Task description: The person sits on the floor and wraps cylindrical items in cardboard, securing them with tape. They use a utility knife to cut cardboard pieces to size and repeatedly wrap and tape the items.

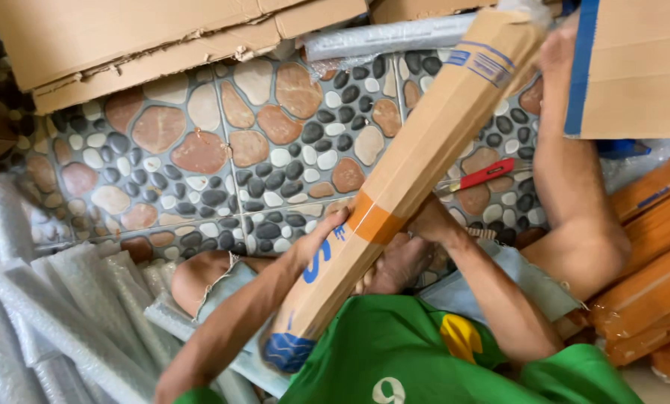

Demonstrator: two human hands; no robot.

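head view: your left hand (326,233) and right hand (429,221) are both closed round the tube (410,168), slanted over your lap. stiff cardboard, probably light; tape (374,221) looks slippery, so grip bare card.

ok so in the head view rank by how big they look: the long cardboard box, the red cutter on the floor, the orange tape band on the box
1. long cardboard box, by far the largest, though it is close to the camera
2. orange tape band
3. red cutter; it lies farther away on the floor, so its rank against the band is unsure
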